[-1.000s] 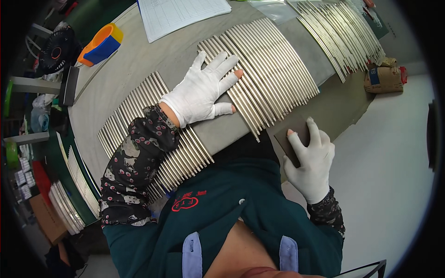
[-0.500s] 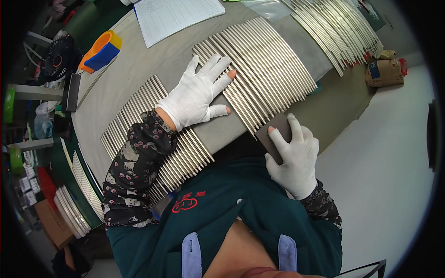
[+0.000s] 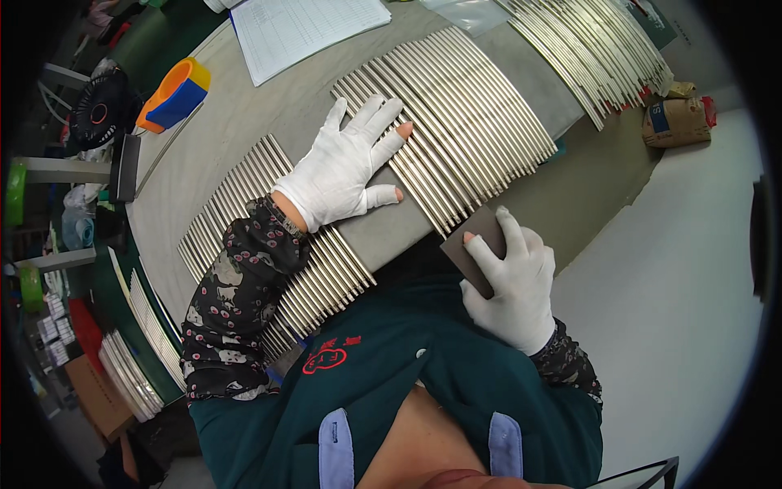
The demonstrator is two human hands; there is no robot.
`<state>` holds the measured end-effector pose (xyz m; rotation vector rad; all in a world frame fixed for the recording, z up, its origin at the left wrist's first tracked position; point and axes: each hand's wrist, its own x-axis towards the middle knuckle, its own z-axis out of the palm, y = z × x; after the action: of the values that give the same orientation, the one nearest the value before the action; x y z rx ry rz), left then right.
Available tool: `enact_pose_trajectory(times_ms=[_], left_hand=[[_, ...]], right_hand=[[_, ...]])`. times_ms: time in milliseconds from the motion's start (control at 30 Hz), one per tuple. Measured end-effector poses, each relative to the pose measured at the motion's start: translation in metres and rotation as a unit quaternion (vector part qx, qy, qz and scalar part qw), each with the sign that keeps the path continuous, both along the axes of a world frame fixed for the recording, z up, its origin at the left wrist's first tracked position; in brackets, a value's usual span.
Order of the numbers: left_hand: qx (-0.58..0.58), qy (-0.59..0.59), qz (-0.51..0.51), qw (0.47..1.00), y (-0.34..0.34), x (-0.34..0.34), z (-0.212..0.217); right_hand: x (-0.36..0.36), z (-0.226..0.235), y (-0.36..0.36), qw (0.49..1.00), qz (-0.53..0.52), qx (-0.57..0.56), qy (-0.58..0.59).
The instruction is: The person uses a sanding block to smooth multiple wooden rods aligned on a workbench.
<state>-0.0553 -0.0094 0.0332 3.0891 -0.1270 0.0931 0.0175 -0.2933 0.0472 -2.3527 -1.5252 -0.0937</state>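
Observation:
A row of thin silvery metal rods (image 3: 472,106) lies side by side across the middle of the table. My left hand (image 3: 336,171), in a white glove with the thumb and a fingertip bare, is spread flat, its fingers resting on the leftmost rods. My right hand (image 3: 520,281), gloved the same way, grips a flat dark brown block (image 3: 468,244). One edge of the block is at the near ends of the rods; whether it touches them I cannot tell. Under my left forearm a second row of rods (image 3: 244,191) is partly hidden.
More rods (image 3: 590,57) lie at the far right, beside a brown bag (image 3: 678,122). Printed sheets (image 3: 301,33) rest at the back of the grey table (image 3: 391,236). An orange and blue ring-shaped item (image 3: 175,94) and a black fan (image 3: 99,107) stand to the left.
My right hand and the block have shifted slightly left and down, and more of the block shows. My left hand stays spread on the rods.

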Motion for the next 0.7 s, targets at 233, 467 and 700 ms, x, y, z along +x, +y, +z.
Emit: enact_pose_trajectory(times_ms=[233,467,700], left_hand=[[0.001,0.001,0.006,1.000,-0.002,-0.003,0.003],[0.004,0.000,0.008,1.000,-0.002,0.000,0.001],[0.005,-0.004,0.004,1.000,-0.003,0.002,0.003]], right_hand=[[0.013,0.002,-0.004,0.999,-0.028,0.033,-0.006],[0.019,0.000,0.016,0.997,-0.036,0.048,-0.054],[0.027,0.000,0.072,0.994,-0.023,0.048,-0.095]])
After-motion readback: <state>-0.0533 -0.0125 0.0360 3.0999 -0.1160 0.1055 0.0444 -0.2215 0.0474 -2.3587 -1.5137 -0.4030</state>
